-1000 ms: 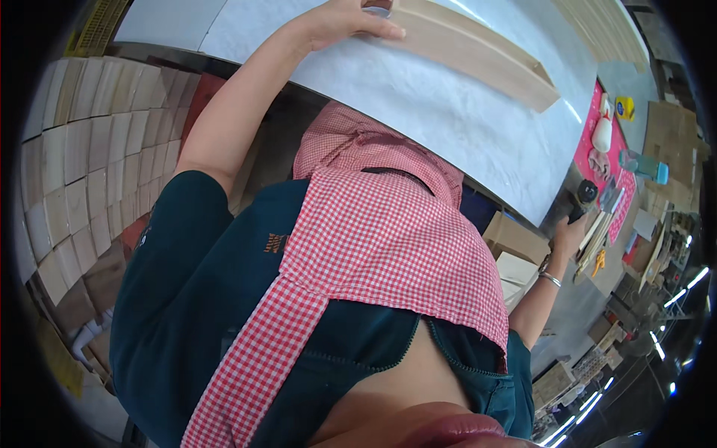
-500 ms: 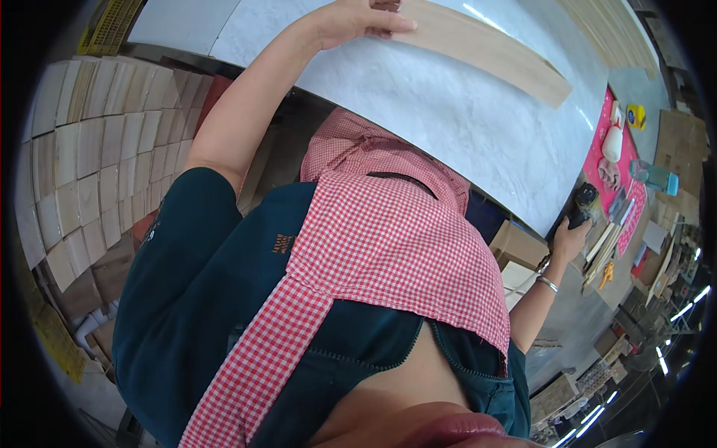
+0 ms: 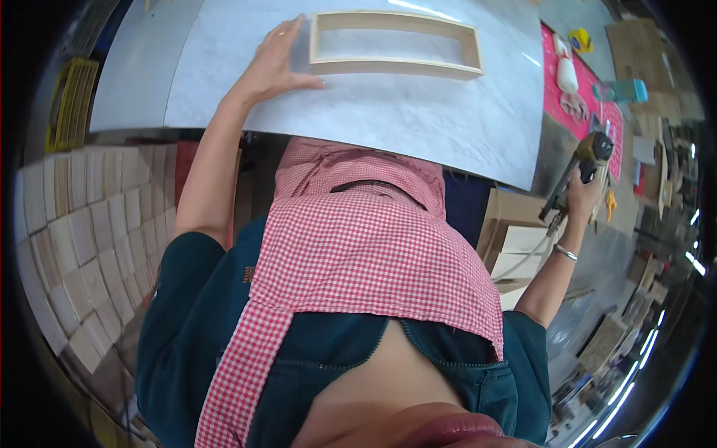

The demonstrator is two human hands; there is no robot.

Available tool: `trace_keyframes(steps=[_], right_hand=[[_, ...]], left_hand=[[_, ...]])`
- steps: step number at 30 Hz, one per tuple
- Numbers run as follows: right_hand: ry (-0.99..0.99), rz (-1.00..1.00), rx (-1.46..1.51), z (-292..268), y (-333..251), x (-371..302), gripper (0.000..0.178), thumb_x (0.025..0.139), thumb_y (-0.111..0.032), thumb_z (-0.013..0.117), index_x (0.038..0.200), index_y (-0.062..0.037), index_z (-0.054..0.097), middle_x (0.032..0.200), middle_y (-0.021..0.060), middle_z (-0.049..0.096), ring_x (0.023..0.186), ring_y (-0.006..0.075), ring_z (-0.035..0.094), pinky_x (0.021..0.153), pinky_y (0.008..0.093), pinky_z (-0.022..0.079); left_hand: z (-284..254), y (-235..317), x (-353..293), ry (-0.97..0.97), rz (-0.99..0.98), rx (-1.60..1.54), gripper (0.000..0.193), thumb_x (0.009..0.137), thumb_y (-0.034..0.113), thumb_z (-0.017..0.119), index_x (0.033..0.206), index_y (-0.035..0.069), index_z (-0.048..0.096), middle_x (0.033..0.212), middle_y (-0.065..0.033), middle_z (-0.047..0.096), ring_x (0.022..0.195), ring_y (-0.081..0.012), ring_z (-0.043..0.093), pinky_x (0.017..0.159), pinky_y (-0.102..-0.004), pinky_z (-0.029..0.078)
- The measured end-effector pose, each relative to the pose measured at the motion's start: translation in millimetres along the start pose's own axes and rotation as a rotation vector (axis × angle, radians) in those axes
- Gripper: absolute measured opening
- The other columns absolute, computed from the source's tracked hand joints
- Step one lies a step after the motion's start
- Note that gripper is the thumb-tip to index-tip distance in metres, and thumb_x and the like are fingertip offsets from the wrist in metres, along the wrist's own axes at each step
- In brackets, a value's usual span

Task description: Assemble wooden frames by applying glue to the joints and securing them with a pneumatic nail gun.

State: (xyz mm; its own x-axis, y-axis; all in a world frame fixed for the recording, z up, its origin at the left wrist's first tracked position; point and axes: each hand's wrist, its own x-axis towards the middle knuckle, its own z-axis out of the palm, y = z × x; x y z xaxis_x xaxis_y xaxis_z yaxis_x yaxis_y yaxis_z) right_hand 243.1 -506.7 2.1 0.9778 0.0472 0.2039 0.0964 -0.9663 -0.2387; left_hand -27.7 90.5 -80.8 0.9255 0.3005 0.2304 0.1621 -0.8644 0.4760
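Observation:
A narrow rectangular wooden frame point(image 3: 396, 67) of pale thin boards lies on the white marbled table point(image 3: 358, 104), its open middle showing the tabletop. My left hand point(image 3: 272, 69) is open just off the frame's left end, fingers and thumb spread, holding nothing. Off the table's right edge, my right hand point(image 3: 584, 196) is wrapped round the handle of a dark nail gun point(image 3: 595, 148). A pale hose point(image 3: 526, 261) runs down from the gun toward my apron.
Stacked wooden blocks point(image 3: 97, 231) stand at the left below the table, near a yellow crate point(image 3: 72, 104). On the right are a pink mat point(image 3: 553, 82), a white bottle point(image 3: 567, 73), a crumpled cloth point(image 3: 573, 106) and a blue-capped clear bottle point(image 3: 621, 91). Cardboard boxes point(image 3: 508, 213) sit under the table's right corner.
My left hand has let go of the wooden piece, which now lies as a frame with its opening up. The nail gun has been raised in my right hand. My view has shifted.

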Motion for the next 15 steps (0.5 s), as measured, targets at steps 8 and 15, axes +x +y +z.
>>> trace_keyframes(steps=[8,15], right_hand=[[0.081,0.138,0.727,-71,-144,-124,0.029,0.089,-0.02,0.075,0.099,0.0035,0.061,0.068,0.0069,0.063,0.051,0.0115,0.056,0.049,0.0234,0.046],[0.167,0.111,1.006,-57,-176,-165,0.021,0.092,-0.015,0.07,0.099,0.0021,0.06,0.069,0.0057,0.061,0.056,0.0112,0.055,0.057,0.0223,0.046]], left_hand=[[7,215,12,-0.287,0.188,-0.919,0.036,0.099,0.013,0.059,0.135,0.007,0.061,0.126,-0.0097,0.068,0.11,-0.0193,0.066,0.097,-0.0319,0.052],[55,304,18,-0.729,-0.058,-1.271,0.03,0.097,0.009,0.062,0.122,-0.006,0.066,0.106,-0.0142,0.073,0.096,-0.017,0.069,0.087,-0.0252,0.055]])
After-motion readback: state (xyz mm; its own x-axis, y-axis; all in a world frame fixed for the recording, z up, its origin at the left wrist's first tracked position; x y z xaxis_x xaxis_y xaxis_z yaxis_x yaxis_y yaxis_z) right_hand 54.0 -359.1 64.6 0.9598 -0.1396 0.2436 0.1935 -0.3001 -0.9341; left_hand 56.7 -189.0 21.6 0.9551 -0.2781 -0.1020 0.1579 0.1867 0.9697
